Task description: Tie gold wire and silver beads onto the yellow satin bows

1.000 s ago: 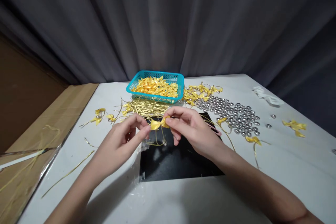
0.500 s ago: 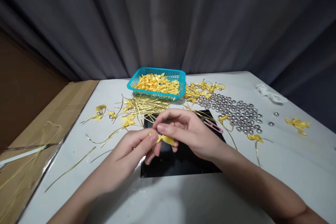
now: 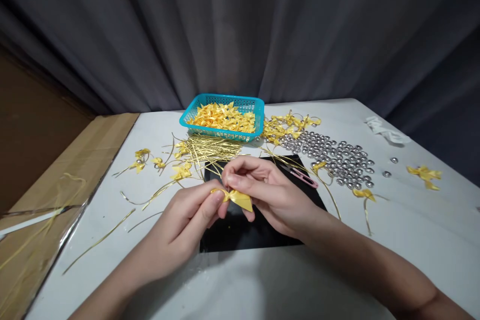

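Note:
A small yellow ribbon bow (image 3: 238, 198) is pinched between both hands above a black mat (image 3: 258, 227). My left hand (image 3: 187, 225) grips the bow's left end with thumb and forefinger. My right hand (image 3: 262, 187) closes its fingers over the bow's middle and right wing. A thin gold wire seems to run through the bow, mostly hidden by my fingers. Behind the hands lies a pile of gold wire ties (image 3: 213, 149) and a teal basket (image 3: 221, 134) filled with yellow bows.
Silver beads (image 3: 337, 157) spread at the right of the white table (image 3: 412, 230), with finished bows (image 3: 288, 125) beyond them. Pink snips (image 3: 303, 176) lie on the mat's right edge. Loose bows and wires scatter left. A cardboard box (image 3: 56, 170) adjoins the table's left side.
Both hands have come lower and nearer to me with the bow. The right fingers have shifted over the bow's middle, and the bow now tilts down to the right.

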The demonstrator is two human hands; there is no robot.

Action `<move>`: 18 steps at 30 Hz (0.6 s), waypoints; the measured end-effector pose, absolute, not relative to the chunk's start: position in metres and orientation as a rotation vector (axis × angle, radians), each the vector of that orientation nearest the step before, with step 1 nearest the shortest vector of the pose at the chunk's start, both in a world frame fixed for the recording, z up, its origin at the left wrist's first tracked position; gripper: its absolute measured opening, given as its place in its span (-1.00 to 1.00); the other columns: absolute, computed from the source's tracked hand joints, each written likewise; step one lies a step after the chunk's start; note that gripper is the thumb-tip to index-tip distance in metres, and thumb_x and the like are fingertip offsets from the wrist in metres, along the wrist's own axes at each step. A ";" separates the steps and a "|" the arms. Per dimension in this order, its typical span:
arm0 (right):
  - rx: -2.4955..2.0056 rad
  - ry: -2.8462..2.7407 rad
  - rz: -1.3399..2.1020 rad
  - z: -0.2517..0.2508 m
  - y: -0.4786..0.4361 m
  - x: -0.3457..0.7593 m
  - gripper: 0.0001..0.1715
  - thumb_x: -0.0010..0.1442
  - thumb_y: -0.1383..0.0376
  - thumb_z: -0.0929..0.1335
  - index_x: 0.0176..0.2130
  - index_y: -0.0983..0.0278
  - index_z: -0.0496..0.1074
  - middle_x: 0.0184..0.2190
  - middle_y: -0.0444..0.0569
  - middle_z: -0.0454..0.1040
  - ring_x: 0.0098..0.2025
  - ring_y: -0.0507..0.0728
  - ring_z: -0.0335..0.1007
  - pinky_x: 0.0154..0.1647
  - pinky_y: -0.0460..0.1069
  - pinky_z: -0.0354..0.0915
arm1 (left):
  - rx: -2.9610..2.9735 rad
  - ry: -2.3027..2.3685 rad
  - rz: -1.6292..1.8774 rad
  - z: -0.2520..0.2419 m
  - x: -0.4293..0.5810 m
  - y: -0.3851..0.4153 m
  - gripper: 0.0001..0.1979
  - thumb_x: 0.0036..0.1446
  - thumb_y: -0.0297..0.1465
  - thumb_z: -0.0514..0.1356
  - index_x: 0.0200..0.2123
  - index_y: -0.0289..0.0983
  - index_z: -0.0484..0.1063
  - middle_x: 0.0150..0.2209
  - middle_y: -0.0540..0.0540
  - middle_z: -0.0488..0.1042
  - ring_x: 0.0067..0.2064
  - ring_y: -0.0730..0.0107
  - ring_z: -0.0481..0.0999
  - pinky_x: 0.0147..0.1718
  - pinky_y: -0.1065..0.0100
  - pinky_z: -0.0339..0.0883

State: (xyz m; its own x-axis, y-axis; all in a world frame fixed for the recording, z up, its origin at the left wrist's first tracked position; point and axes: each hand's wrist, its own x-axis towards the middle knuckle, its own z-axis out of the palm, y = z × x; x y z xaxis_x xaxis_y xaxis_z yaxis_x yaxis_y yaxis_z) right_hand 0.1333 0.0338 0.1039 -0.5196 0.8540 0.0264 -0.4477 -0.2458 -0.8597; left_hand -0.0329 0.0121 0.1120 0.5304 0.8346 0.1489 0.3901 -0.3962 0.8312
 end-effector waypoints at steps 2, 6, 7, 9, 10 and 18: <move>-0.561 -0.995 1.959 0.103 0.033 0.131 -0.91 0.09 0.34 0.37 -0.43 0.33 0.38 -0.50 -0.16 0.29 -0.51 -0.09 0.31 -0.68 -0.27 0.19 | 2.128 1.014 0.771 0.111 -0.032 0.013 -0.73 0.29 -0.42 -0.11 -0.48 -0.23 0.17 -0.57 0.08 0.25 -0.58 0.55 0.19 -0.59 0.49 0.09; -0.581 -0.800 2.036 0.100 0.033 0.128 -0.93 0.03 0.39 0.39 -0.44 0.34 0.38 -0.50 -0.18 0.26 -0.56 -0.15 0.17 -0.68 -0.29 0.15 | 2.590 1.112 0.903 0.104 -0.033 0.016 -0.77 0.21 -0.51 -0.04 -0.50 -0.23 0.19 -0.63 0.08 0.22 -0.63 0.53 0.12 -0.61 0.44 0.04; -0.597 -0.762 2.044 0.100 0.033 0.128 -0.93 0.02 0.41 0.40 -0.44 0.34 0.38 -0.49 -0.18 0.26 -0.57 -0.15 0.15 -0.68 -0.29 0.14 | 2.698 1.150 0.933 0.102 -0.034 0.017 -0.77 0.19 -0.52 -0.02 -0.51 -0.23 0.20 -0.64 0.07 0.22 -0.63 0.52 0.12 -0.61 0.43 0.04; -0.629 -0.713 2.066 0.100 0.033 0.127 -0.93 0.00 0.42 0.40 -0.44 0.35 0.39 -0.47 -0.18 0.26 -0.56 -0.15 0.13 -0.69 -0.29 0.12 | 2.859 1.205 0.985 0.097 -0.034 0.018 -0.78 0.17 -0.53 0.01 -0.52 -0.23 0.22 -0.65 0.06 0.24 -0.62 0.50 0.14 -0.61 0.42 0.04; -0.638 -0.697 2.082 0.101 0.033 0.127 -0.93 -0.01 0.42 0.40 -0.45 0.36 0.39 -0.46 -0.17 0.26 -0.56 -0.16 0.13 -0.69 -0.29 0.12 | 2.913 1.205 1.038 0.096 -0.034 0.019 -0.79 0.16 -0.54 0.02 -0.52 -0.23 0.23 -0.65 0.06 0.25 -0.62 0.50 0.15 -0.61 0.43 0.04; -0.580 -0.535 2.244 0.107 0.030 0.129 -0.90 -0.07 0.50 0.39 -0.43 0.41 0.40 -0.46 -0.16 0.31 -0.61 -0.20 0.15 -0.70 -0.32 0.12 | 3.129 1.075 1.375 0.094 -0.031 0.020 -0.79 0.12 -0.56 0.08 -0.54 -0.26 0.25 -0.73 0.10 0.19 -0.67 0.49 0.09 -0.67 0.41 -0.03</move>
